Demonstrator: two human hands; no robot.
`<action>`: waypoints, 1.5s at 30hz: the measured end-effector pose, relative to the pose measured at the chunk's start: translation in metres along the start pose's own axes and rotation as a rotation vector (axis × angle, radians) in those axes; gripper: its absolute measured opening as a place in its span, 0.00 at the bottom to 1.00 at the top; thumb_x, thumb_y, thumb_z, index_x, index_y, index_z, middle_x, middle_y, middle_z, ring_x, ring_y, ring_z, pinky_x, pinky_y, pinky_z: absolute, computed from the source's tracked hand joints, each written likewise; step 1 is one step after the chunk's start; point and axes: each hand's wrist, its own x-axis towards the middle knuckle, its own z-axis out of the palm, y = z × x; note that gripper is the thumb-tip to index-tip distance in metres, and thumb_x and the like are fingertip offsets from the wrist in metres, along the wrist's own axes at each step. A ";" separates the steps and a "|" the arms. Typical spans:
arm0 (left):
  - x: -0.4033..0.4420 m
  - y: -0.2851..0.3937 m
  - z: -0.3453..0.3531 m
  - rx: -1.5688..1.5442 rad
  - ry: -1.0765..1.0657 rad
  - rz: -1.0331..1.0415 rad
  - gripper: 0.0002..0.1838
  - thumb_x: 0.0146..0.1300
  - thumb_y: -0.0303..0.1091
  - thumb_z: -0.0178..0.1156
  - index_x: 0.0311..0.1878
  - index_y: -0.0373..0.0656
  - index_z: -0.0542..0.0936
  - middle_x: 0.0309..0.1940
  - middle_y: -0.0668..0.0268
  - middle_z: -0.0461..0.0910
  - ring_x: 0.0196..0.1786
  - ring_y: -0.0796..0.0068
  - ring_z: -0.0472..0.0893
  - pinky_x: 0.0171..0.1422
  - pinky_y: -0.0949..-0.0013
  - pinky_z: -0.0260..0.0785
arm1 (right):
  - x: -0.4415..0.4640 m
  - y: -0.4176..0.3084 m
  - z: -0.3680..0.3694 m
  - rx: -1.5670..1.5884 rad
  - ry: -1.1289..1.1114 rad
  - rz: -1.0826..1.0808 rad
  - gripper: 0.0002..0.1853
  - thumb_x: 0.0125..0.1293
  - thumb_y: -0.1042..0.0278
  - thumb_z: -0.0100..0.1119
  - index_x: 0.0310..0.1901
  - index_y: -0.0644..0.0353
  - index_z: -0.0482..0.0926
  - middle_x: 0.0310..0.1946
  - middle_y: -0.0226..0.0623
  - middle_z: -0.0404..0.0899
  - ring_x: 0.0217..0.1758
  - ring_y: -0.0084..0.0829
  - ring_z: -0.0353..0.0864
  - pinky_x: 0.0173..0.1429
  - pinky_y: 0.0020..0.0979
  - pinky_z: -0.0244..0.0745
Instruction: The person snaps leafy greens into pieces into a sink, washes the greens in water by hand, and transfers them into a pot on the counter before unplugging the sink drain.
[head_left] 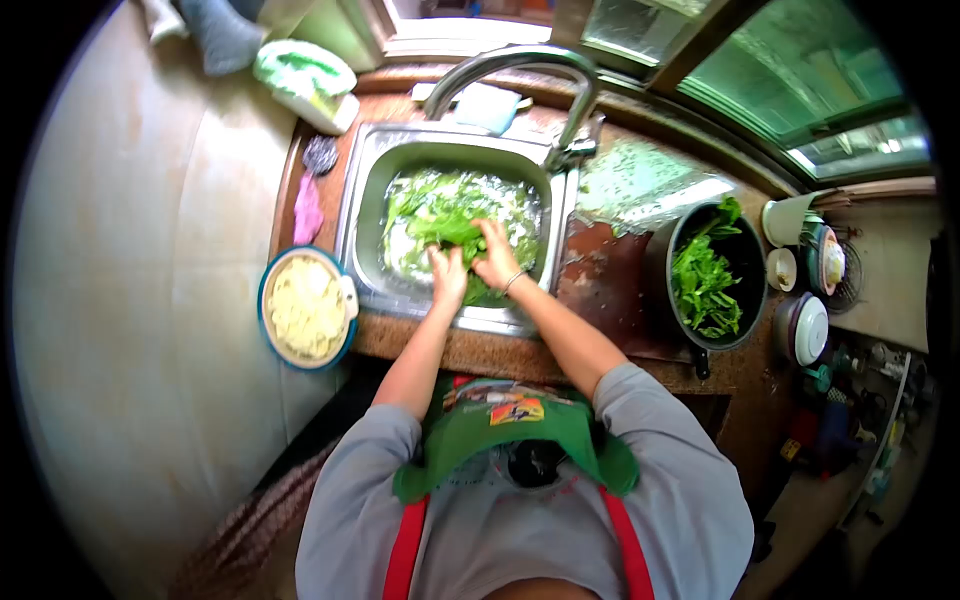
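Observation:
A bunch of leafy greens (450,226) is gathered between my two hands over the water in the steel sink (352,215). My left hand (447,272) closes on the near left side of the bunch. From the right, my right hand (496,258) grips the same bunch, its wrist wearing a thin bracelet. More loose leaves float in the water around both hands. Some fingertips are hidden among the leaves.
A curved faucet (512,56) arches over the sink's far side. On the right stands a dark pot (655,275) with greens inside. A bowl of pale pieces (306,308) sits at the left, near a pink cloth (308,212). Bowls (808,330) stand far right.

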 end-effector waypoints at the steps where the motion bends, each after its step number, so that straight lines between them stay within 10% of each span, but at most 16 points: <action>1: -0.001 0.009 0.001 0.033 0.004 -0.029 0.26 0.71 0.36 0.48 0.66 0.36 0.54 0.61 0.51 0.65 0.62 0.58 0.67 0.67 0.60 0.56 | 0.002 -0.009 -0.007 -0.038 0.039 -0.103 0.35 0.44 0.83 0.57 0.59 0.56 0.65 0.56 0.51 0.62 0.61 0.52 0.66 0.66 0.39 0.66; 10: -0.067 0.191 0.037 -0.284 -0.277 0.258 0.21 0.73 0.30 0.47 0.65 0.43 0.56 0.59 0.58 0.66 0.61 0.67 0.68 0.66 0.64 0.58 | -0.066 -0.131 -0.144 0.030 0.349 -0.079 0.32 0.46 0.84 0.56 0.56 0.51 0.67 0.55 0.49 0.61 0.45 0.51 0.77 0.47 0.40 0.77; 21: -0.170 0.292 0.213 -0.489 -0.837 0.428 0.34 0.66 0.26 0.54 0.69 0.42 0.46 0.60 0.48 0.62 0.63 0.60 0.65 0.69 0.63 0.56 | -0.197 -0.129 -0.329 -0.230 0.897 -0.082 0.31 0.45 0.84 0.57 0.56 0.59 0.67 0.47 0.43 0.66 0.53 0.42 0.70 0.59 0.36 0.67; 25: -0.166 0.297 0.225 -0.272 -1.056 -0.129 0.49 0.57 0.25 0.58 0.74 0.36 0.36 0.62 0.51 0.65 0.63 0.65 0.67 0.65 0.69 0.60 | -0.222 -0.091 -0.353 -0.360 0.600 0.191 0.39 0.45 0.77 0.69 0.63 0.58 0.66 0.62 0.53 0.64 0.61 0.51 0.70 0.62 0.39 0.68; 29: -0.145 0.260 0.231 0.189 -0.876 0.267 0.44 0.55 0.30 0.61 0.73 0.32 0.50 0.68 0.46 0.58 0.65 0.62 0.67 0.66 0.68 0.61 | -0.233 -0.064 -0.357 -0.533 0.455 0.389 0.35 0.45 0.63 0.74 0.58 0.59 0.74 0.64 0.58 0.65 0.64 0.51 0.70 0.65 0.41 0.67; 36: -0.117 0.249 0.134 -0.287 -0.755 0.254 0.15 0.61 0.23 0.59 0.53 0.38 0.75 0.51 0.66 0.74 0.49 0.81 0.75 0.50 0.77 0.71 | -0.179 -0.142 -0.322 -0.464 0.789 0.102 0.20 0.52 0.72 0.71 0.48 0.62 0.80 0.41 0.39 0.80 0.37 0.30 0.78 0.38 0.29 0.73; 42: -0.023 0.090 0.039 0.310 -0.304 0.010 0.29 0.51 0.36 0.69 0.57 0.40 0.74 0.50 0.54 0.72 0.48 0.68 0.75 0.52 0.68 0.71 | -0.095 -0.119 -0.180 -0.211 0.210 -0.031 0.21 0.50 0.69 0.71 0.47 0.60 0.78 0.41 0.39 0.79 0.40 0.37 0.81 0.43 0.32 0.77; 45: 0.022 0.008 -0.003 0.563 -0.042 -0.203 0.44 0.46 0.41 0.71 0.68 0.48 0.63 0.62 0.47 0.59 0.61 0.53 0.66 0.64 0.58 0.62 | -0.043 -0.069 -0.095 -0.276 -0.190 0.300 0.48 0.45 0.54 0.76 0.65 0.65 0.62 0.62 0.52 0.66 0.64 0.46 0.69 0.67 0.37 0.66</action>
